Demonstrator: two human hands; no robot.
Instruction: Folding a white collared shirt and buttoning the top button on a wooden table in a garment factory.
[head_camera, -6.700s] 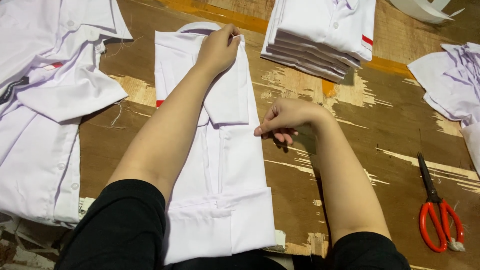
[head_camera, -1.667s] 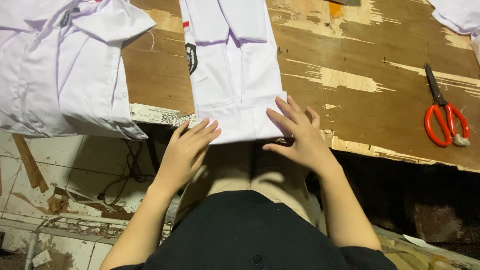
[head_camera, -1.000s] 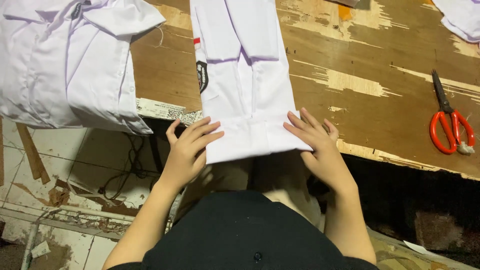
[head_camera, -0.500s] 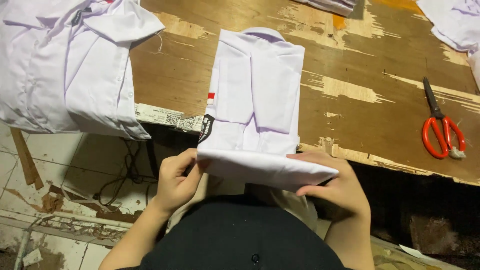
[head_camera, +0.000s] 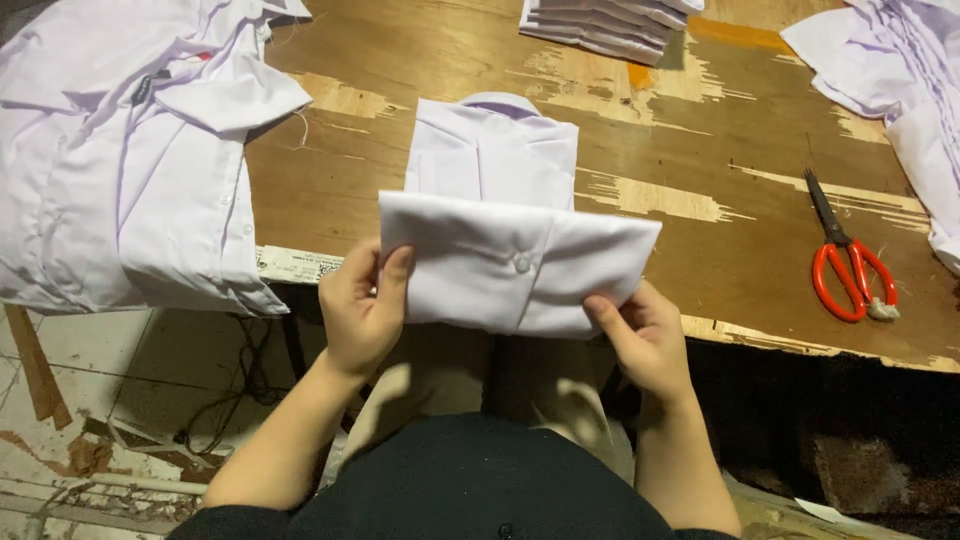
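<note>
A white shirt (head_camera: 495, 160) lies folded lengthwise on the worn wooden table (head_camera: 700, 250), collar end away from me. Its lower part (head_camera: 515, 265) is lifted off the table's near edge and folded up toward the collar, with a small button showing in its middle. My left hand (head_camera: 360, 310) grips the left end of that raised fold, thumb on the front. My right hand (head_camera: 640, 335) pinches the right lower corner of the same fold.
A heap of unfolded white shirts (head_camera: 130, 150) covers the table's left end. A stack of folded shirts (head_camera: 610, 20) sits at the far edge. More white fabric (head_camera: 900, 80) lies at far right. Red-handled scissors (head_camera: 845, 260) rest on the right. Tiled floor with cables (head_camera: 230, 370) shows below left.
Both hands took the shirt's bottom hem from the table edge and lifted it up, folding the lower part toward the collar. The view has tilted upward.
</note>
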